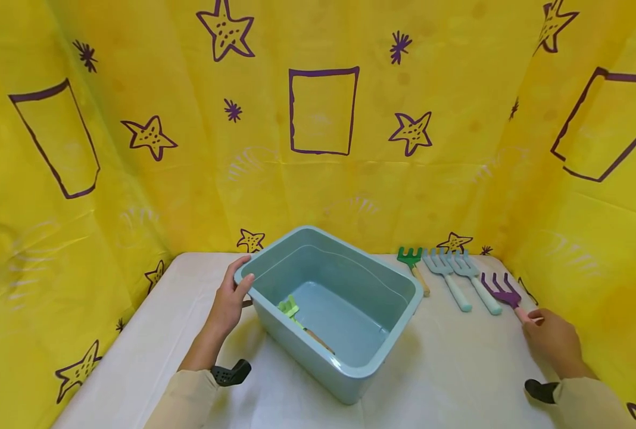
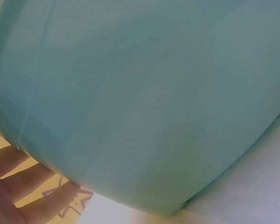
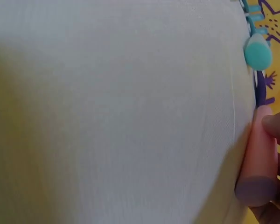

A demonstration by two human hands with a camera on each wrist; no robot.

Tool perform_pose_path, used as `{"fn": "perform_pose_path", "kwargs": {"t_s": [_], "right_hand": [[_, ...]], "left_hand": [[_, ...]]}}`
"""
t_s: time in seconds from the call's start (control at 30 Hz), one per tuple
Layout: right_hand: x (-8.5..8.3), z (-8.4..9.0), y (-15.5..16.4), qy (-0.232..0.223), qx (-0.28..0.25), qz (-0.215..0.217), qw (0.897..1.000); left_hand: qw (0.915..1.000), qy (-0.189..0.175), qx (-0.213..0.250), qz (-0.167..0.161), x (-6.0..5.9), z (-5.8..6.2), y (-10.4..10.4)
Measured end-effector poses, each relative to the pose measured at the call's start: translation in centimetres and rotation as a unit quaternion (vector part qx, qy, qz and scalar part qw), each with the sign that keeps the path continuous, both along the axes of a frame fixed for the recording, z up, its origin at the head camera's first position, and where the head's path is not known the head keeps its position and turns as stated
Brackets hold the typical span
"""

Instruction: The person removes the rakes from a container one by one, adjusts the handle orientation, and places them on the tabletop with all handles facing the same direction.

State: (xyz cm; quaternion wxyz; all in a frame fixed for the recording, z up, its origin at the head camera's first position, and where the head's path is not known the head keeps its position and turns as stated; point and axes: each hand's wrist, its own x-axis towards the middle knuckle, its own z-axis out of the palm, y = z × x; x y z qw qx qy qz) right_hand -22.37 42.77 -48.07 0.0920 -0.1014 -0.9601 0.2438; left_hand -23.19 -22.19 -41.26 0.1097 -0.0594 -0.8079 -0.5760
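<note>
The right hand (image 1: pixel 551 339) rests low on the white worktop (image 1: pixel 457 369), and its grip pinches the pink handle (image 3: pixel 256 154) of a purple garden fork (image 1: pixel 502 291): the right wrist view shows a fingertip (image 3: pixel 276 128) lying on top of the handle, with other fingers under its end. The fork's purple tines point away from the grip, toward the yellow backdrop (image 1: pixel 323 179). Just beyond the grip, on its inner side, lie two pale blue forks (image 1: pixel 460 271) side by side, and past them a green rake (image 1: pixel 411 259).

The left hand (image 1: pixel 231 298) holds the near corner of the blue-green tub (image 1: pixel 350 369), fingers spread and curled over the rim, with the palm against the outer wall. Inside the tub, just across the wall from that grip, lies a light green tool (image 1: pixel 291 310) with a wooden handle.
</note>
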Motion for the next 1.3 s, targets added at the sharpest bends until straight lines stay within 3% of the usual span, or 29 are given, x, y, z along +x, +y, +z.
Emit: {"fn": "perform_pose_path", "kwargs": {"t_s": [0.27, 0.5, 0.77, 1.07, 1.3], "right_hand": [[0.4, 1.1, 0.2, -0.038, 0.056, 0.058, 0.996], [1.2, 0.8, 0.7, 0.011, 0.101, 0.096, 0.990], [0.8, 0.7, 0.3, 0.023, 0.100, 0.086, 0.991], [0.0, 1.3, 0.6, -0.045, 0.078, 0.059, 0.994], [-0.4, 1.2, 0.6, -0.062, 0.072, 0.058, 0.994]], "left_hand": [[1.0000, 0.001, -0.006, 0.004, 0.0, -0.2, -0.1], [1.0000, 0.002, -0.003, 0.002, 0.0, -0.1, 0.0], [1.0000, -0.001, -0.003, 0.002, -0.1, -0.1, 0.0], [1.0000, 0.000, -0.003, 0.003, -0.1, -0.1, 0.2], [0.9999, 0.001, -0.007, 0.007, 0.0, 0.1, 0.1]]}}
